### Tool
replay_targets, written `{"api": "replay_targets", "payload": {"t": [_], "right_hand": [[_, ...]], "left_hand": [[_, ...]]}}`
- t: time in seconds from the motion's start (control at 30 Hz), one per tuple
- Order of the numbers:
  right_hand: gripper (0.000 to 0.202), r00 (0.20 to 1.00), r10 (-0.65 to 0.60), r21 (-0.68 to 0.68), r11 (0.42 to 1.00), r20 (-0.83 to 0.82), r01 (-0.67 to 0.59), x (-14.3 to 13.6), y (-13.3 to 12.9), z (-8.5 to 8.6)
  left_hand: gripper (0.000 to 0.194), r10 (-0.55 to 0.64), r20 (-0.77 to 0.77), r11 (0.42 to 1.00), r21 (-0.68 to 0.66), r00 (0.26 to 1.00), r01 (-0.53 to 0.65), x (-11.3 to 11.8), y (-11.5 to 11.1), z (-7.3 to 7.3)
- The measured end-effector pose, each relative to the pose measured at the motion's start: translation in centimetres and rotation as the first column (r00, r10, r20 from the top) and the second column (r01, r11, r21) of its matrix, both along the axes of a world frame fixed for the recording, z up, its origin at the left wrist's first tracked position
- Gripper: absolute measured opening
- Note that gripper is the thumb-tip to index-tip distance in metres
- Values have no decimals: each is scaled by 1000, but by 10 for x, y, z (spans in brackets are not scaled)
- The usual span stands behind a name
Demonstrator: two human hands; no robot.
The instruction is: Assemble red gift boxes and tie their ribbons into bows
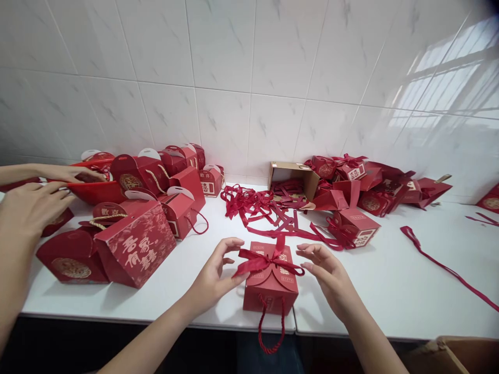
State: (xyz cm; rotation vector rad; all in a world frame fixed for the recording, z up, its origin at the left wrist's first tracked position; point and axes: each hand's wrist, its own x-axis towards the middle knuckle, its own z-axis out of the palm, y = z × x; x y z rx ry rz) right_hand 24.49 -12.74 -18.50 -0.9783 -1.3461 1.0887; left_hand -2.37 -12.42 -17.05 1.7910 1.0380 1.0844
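A red gift box [271,301] stands upright at the table's front edge, with a twisted cord handle [272,349] hanging over that edge. On its top lies a tied red ribbon bow [268,262]. To the box's left is my left hand [218,270], fingers apart and curved, the thumb close to a bow loop; whether it touches I cannot tell. My right hand [323,272] is held at the other side, fingers spread near the ribbon's right end. Neither hand grips anything. Behind the box lies a tangle of loose red ribbons [249,205].
Several finished-looking red boxes [136,244] crowd the left, where another person's hands [35,208] reach to a red bowl [95,192]. A cardboard box [296,174] of ribbons and piled red boxes [370,192] stand by the tiled wall. One ribbon [440,265] lies at right.
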Motion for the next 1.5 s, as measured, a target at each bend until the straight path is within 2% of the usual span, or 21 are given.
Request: {"api": "replay_targets", "payload": {"t": [0.07, 0.17, 0.2, 0.27, 0.33, 0.4, 0.5, 0.6, 0.73, 0.87, 1.03, 1.23, 1.33, 1.47, 1.5], "right_hand": [[19, 997, -39, 53, 998, 60, 36, 0, 2, 3], [21, 964, -95, 226, 973, 249, 38, -6, 3, 18], [22, 939, -119, 311, 950, 322, 14, -9, 2, 24], [25, 873, -166, 464, 882, 459, -76, -16, 1, 36], [30, 789, -210, 545, 819, 577, -181, -23, -1, 44], [32, 705, -237, 551, 794, 668, -255, -29, -3, 48], [24, 640, -278, 541, 800, 717, -259, -37, -5, 48], [15, 649, -311, 546, 815, 694, -194, -43, -6, 47], [10, 698, -275, 492, 861, 661, -127, -48, -4, 46], [10, 726, -244, 443, 892, 643, -93, -52, -3, 45], [13, 742, -252, 449, 891, 622, -74, -54, -3, 43], [13, 745, -236, 423, 904, 624, -67, -53, -4, 41], [14, 763, -212, 395, 916, 610, -62, -56, -3, 40], [11, 834, -220, 406, 914, 507, -5, -51, -5, 38], [21, 851, -234, 411, 911, 471, 23, -47, -6, 36]], "left_hand": [[41, 46, -2, 997, 62, 999, -45, 1, -5, 2], [13, 75, -70, 986, 153, 995, -64, 3, -10, 7], [7, 87, -98, 981, 180, 991, -68, 4, -11, 8], [9, 130, -147, 966, 241, 981, -92, 6, -12, 10], [8, 175, -177, 941, 319, 969, -112, 6, -13, 10], [8, 204, -199, 913, 392, 959, -113, 5, -14, 10], [9, 216, -228, 887, 452, 949, -93, 3, -17, 11], [7, 237, -223, 865, 491, 946, -101, 2, -19, 10], [4, 276, -198, 848, 510, 941, -141, 3, -21, 8], [6, 306, -190, 862, 471, 933, -187, 4, -22, 6], [14, 321, -152, 898, 364, 935, -249, 2, -23, 5], [23, 308, 10, 948, 83, 951, -308, 6, -24, -7], [25, 263, 148, 964, -87, 953, -252, 14, -26, -18], [23, 146, 209, 982, -151, 967, -115, 20, -31, -25], [23, 129, 211, 982, -161, 969, -96, 20, -31, -25]]}}
